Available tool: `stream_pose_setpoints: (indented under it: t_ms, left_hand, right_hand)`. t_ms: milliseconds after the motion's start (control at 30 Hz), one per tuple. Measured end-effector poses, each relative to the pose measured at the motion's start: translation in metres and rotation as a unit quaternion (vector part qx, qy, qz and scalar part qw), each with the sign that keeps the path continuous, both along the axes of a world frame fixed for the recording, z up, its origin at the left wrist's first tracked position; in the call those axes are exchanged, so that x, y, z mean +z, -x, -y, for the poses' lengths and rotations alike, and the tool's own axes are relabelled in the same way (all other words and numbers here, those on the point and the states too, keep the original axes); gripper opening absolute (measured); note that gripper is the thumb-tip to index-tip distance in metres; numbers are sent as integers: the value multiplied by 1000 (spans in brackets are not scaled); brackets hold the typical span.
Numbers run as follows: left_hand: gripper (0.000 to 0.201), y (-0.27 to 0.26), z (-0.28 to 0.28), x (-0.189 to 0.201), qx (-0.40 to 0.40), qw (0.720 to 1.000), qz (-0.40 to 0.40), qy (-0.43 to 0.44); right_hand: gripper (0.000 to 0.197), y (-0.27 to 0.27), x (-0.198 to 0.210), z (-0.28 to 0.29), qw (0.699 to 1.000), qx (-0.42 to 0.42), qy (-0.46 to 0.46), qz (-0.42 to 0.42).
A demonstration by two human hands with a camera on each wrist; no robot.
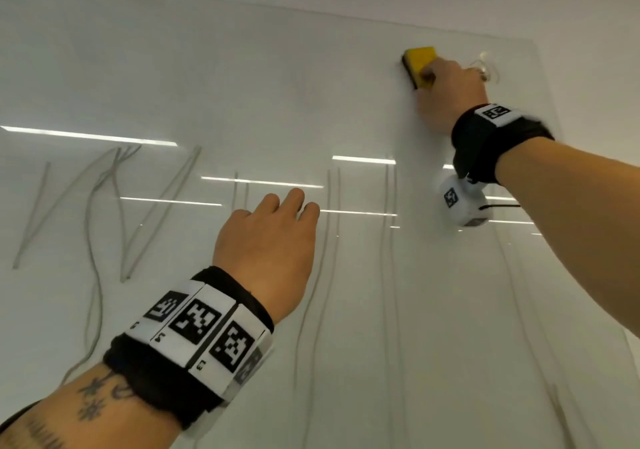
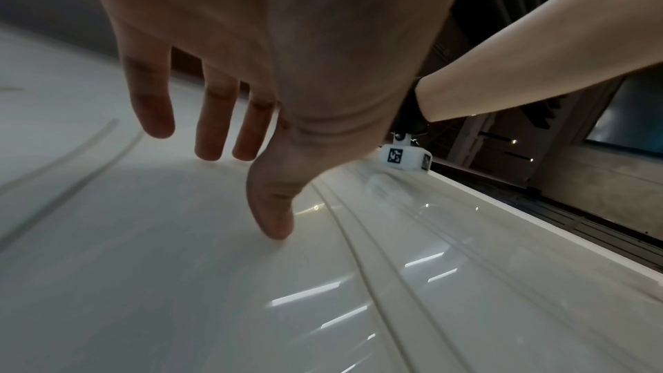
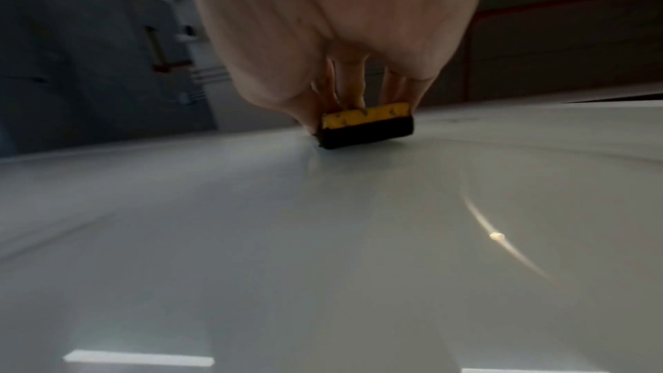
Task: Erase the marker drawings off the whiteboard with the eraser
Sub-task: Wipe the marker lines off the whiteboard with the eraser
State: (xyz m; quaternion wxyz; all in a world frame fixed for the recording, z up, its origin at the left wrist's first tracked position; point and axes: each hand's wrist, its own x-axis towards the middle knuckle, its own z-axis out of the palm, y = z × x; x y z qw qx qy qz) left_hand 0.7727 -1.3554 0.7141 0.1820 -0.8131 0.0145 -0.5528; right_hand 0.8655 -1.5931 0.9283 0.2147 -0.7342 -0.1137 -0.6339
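A glossy whiteboard (image 1: 242, 85) fills the head view. Faint grey marker lines (image 1: 138, 213) run in zigzags at the left, and long vertical strokes (image 1: 332, 241) cross the middle and right. My right hand (image 1: 446, 92) grips a yellow eraser (image 1: 417, 64) with a black felt face, pressed flat on the board near its upper right corner. The right wrist view shows the eraser (image 3: 366, 126) held by curled fingers against the board (image 3: 323, 237). My left hand (image 1: 270, 237) is open with straight fingers, its thumb (image 2: 272, 209) touching the board (image 2: 179, 280) at the middle.
The board's top edge (image 1: 346, 16) and right edge (image 1: 554, 109) lie close to the eraser. Ceiling lights reflect as bright bars (image 1: 86, 135) on the surface. A white camera block (image 1: 464, 203) hangs under my right wrist, close to the board.
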Motion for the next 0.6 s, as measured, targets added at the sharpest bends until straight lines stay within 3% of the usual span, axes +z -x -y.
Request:
stream_pose_setpoints:
  t_ms: [100, 267, 333, 467, 600]
  left_hand:
    - [55, 0, 4, 0, 7, 1000, 2, 2]
    - [57, -2, -1, -5, -3, 1000, 12, -1]
    - [55, -3, -1, -7, -4, 1000, 14, -5]
    - [55, -6, -1, -7, -1, 1000, 16, -6]
    - [54, -3, -2, -7, -3, 1000, 11, -1]
  right_hand:
    - [43, -8, -11, 11, 998, -13, 50, 33]
    - [50, -12, 6, 66, 987, -71, -145, -6]
    - [51, -4, 16, 60, 984, -66, -166, -14]
    - [48, 10, 30, 16, 995, -6, -96, -7]
    - [45, 2, -6, 7, 1000, 1, 19, 20]
